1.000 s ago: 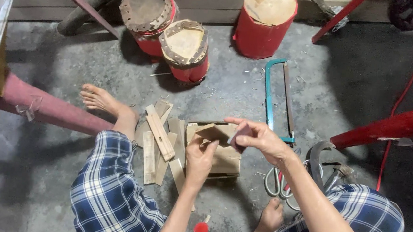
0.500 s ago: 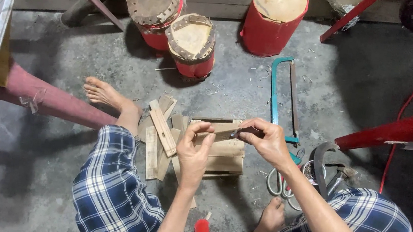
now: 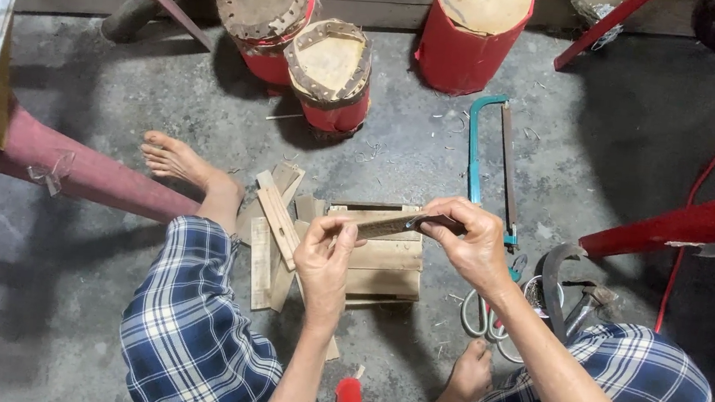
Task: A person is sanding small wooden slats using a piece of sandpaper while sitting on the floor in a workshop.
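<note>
A thin wooden strip (image 3: 379, 225) is gripped at both ends above a stack of wooden slats (image 3: 382, 263) on the concrete floor (image 3: 90, 100). The left hand (image 3: 326, 259) is pinched on its near end, while the right hand (image 3: 474, 246) is closed around a dark handle (image 3: 437, 223), possibly a knife, laid against the strip. Loose slats (image 3: 274, 220) lie just left of the left fingers; a hacksaw (image 3: 488, 165) and scissors (image 3: 486, 311) are seen beside the right hand. Red drums (image 3: 334, 74) stand beyond.
</note>
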